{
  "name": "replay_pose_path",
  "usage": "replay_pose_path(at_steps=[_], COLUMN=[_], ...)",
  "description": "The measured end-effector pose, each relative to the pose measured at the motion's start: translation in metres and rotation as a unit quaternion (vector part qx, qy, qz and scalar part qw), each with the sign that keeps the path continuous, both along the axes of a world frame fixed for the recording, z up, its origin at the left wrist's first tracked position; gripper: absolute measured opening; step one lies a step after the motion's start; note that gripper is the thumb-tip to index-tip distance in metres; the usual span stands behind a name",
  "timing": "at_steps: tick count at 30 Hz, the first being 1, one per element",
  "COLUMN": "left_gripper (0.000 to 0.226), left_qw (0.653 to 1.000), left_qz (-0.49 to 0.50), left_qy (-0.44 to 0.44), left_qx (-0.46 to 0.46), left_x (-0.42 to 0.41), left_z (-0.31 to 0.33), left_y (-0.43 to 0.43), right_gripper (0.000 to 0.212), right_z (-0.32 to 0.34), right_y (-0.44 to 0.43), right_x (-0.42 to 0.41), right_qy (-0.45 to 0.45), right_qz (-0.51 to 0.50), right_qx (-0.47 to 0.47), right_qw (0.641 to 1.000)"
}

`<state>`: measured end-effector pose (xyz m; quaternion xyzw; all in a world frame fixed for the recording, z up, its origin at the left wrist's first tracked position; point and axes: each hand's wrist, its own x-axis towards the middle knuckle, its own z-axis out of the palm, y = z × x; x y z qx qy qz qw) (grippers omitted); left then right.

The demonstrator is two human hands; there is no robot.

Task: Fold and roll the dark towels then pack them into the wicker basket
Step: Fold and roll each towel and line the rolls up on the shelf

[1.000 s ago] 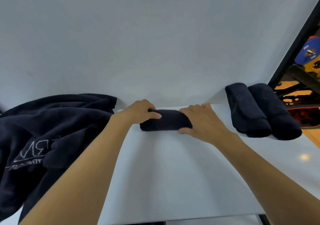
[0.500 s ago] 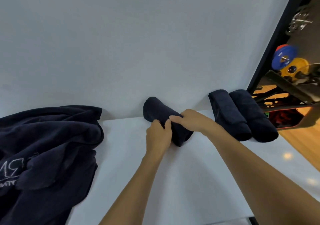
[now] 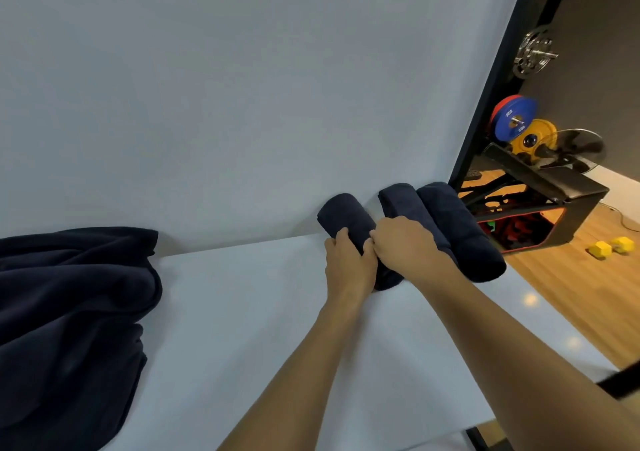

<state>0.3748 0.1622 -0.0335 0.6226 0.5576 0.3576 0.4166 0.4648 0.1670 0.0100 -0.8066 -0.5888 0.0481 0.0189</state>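
Note:
A rolled dark towel [image 3: 346, 216] lies on the white table [image 3: 242, 329], pointing away from me toward the back wall. My left hand [image 3: 348, 268] grips its left side and my right hand [image 3: 403, 246] curls over its right side. Directly to the right lie two more rolled dark towels [image 3: 464, 232], side by side against the wall; my right hand hides part of the nearer one. A heap of unfolded dark towels [image 3: 69, 329] covers the table's left end. No wicker basket is in view.
The white wall rises right behind the table. To the right, past the table edge, stand a black rack [image 3: 554, 190] with coloured weight plates [image 3: 514, 121] and yellow dumbbells [image 3: 611, 246] on a wooden floor.
Both hands turned the rolled towel from crosswise to pointing at the wall and carried it right, close beside the two rolled towels. The view has swung to the right.

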Motion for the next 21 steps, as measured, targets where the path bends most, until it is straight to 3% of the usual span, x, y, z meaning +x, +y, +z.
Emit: replay_pose_path(at_steps=[3,10,17,21], left_gripper=[0.055,0.05,0.059,0.044], left_qw=[0.999,0.993,0.984,0.986], left_qz=[-0.035,-0.09,-0.169,-0.159], left_qy=[0.024,0.05,0.053,0.047], left_qx=[0.025,0.059,-0.009,0.005], left_x=[0.009,0.015,-0.014,-0.053], left_z=[0.003,-0.002,0.008,0.02], left_y=[0.001,0.0,-0.013,-0.038], right_gripper=[0.008,0.015,0.025,0.021], right_z=[0.003,0.008,0.001,0.017], right_y=[-0.006,-0.017,-0.021,-0.015], right_x=[0.005,0.006,0.002,-0.011], right_qy=[-0.053,-0.097,-0.192,-0.23], right_qz=[0.02,0.013,0.018,0.037], right_qx=[0.005,0.01,0.019,0.008], right_qw=[0.998,0.995,0.981,0.973])
